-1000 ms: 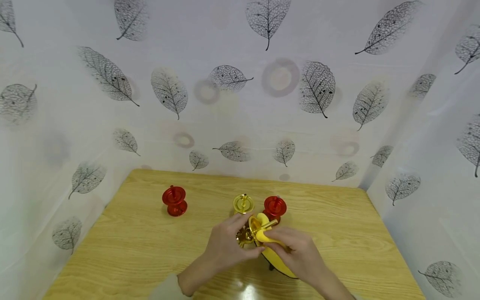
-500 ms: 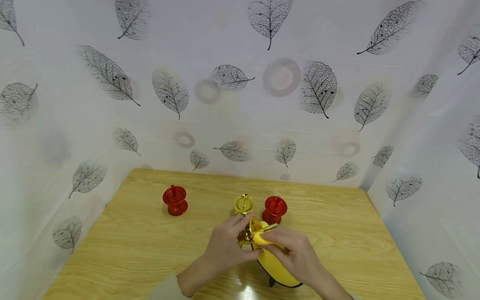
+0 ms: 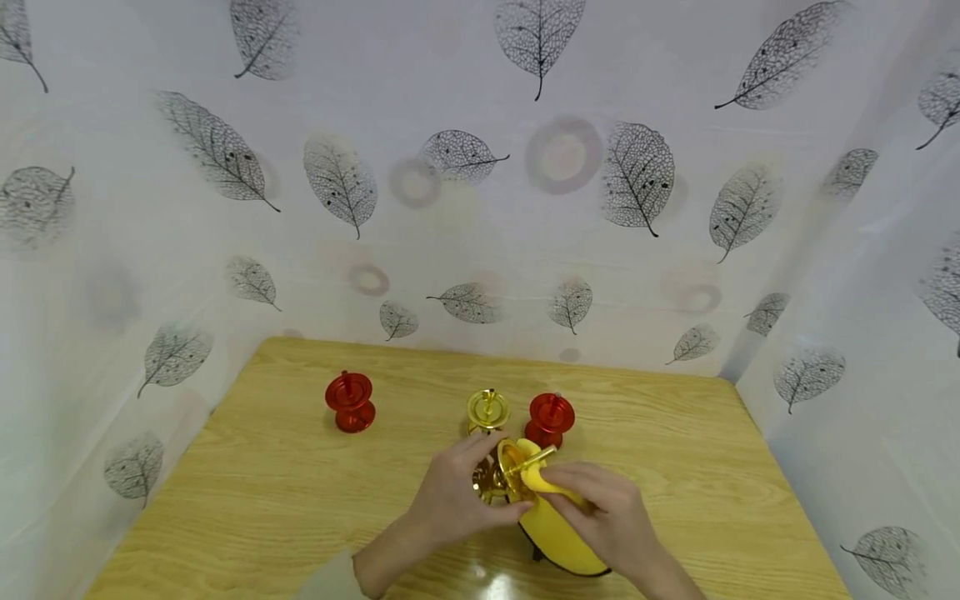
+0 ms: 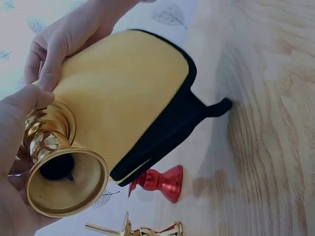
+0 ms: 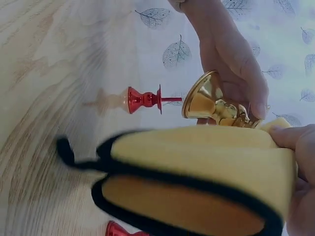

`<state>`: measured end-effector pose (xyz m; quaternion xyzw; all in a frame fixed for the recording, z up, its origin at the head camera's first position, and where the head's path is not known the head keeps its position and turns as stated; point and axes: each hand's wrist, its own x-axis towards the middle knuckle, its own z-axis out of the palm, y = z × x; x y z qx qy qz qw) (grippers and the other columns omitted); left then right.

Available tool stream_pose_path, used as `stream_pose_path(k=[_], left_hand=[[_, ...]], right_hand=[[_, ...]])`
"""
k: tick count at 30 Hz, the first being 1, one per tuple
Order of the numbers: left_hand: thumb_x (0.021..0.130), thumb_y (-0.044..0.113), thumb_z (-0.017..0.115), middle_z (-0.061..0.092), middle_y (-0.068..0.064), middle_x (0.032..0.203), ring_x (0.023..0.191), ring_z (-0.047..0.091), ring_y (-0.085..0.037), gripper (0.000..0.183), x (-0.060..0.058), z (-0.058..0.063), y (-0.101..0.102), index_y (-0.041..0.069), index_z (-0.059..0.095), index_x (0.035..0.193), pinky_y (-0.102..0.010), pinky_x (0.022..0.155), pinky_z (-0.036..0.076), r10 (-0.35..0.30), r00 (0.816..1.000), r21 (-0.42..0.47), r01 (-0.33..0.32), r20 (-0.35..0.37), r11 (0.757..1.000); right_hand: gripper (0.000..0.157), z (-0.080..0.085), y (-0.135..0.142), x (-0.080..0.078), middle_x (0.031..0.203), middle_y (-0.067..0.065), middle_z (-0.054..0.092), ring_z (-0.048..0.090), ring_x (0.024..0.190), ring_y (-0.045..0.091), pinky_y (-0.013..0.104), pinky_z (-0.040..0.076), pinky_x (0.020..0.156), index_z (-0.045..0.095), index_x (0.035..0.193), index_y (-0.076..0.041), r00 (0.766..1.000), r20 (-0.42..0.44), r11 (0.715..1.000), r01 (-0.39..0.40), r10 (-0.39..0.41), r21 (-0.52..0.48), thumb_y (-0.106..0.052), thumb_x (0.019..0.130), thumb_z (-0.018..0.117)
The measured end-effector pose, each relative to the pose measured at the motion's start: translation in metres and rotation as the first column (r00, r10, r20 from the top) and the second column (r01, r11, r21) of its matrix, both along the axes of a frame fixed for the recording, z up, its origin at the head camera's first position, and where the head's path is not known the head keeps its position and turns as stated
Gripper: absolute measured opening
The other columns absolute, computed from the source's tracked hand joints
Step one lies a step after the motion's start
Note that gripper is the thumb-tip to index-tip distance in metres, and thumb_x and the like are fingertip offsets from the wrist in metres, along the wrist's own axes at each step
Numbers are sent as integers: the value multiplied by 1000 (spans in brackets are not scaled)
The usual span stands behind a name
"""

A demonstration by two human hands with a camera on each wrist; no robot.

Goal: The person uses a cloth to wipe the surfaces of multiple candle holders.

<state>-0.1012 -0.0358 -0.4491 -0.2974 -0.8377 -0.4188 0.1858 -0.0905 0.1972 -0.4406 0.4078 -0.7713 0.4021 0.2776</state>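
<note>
My left hand (image 3: pixel 452 497) grips a shiny gold candlestick (image 3: pixel 486 481) around its body. It is tipped on its side, its dish and central pin facing right; the left wrist view shows its hollow base (image 4: pixel 69 189). My right hand (image 3: pixel 611 510) pinches a folded yellow cloth (image 3: pixel 561 537) with black edging and a black loop (image 5: pixel 69 152). The bunched end of the cloth lies against the dish beside the pin, while the rest hangs below the right fingers. In the left wrist view, the candlestick overlaps the cloth.
Just beyond my hands stand another gold candlestick (image 3: pixel 488 407) and a red candlestick (image 3: pixel 551 417). A second red candlestick (image 3: pixel 350 402) is farther left on the wooden table (image 3: pixel 262 492). Leaf-patterned curtains (image 3: pixel 465 225) rise behind the table and on both sides.
My right hand shifts slightly with the cloth, working its bunched end about the dish. The gold candlestick tilts a little in my left hand, which barely moves. The standing candlesticks stay put.
</note>
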Motion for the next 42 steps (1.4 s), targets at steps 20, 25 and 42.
stream_pose_path(k=[20,25,42], left_hand=[[69,42,97,79,-1,106,86,69,-6,79,2,-2,3,5,70,133,-13,74,56,61,997,-66,-64,-50,996],[64,39,100,77,-1,101,79,63,-3,83,2,-4,3,1,70,132,-7,68,50,73,991,-95,-84,-112,992],[60,35,101,73,0,99,74,56,-1,83,-3,-7,0,1,71,131,-6,64,47,65,976,-124,-92,-206,988]], right_hand=[[20,-1,-1,3,97,13,82,80,92,14,13,59,89,80,107,-7,998,28,997,55,-54,-46,-23,101,71],[15,-7,-12,6,99,8,82,79,88,21,13,59,89,81,107,-9,997,41,997,71,-72,24,-15,94,80],[33,3,-20,5,100,7,82,79,88,19,12,59,81,82,107,-10,993,103,998,51,-54,34,5,78,86]])
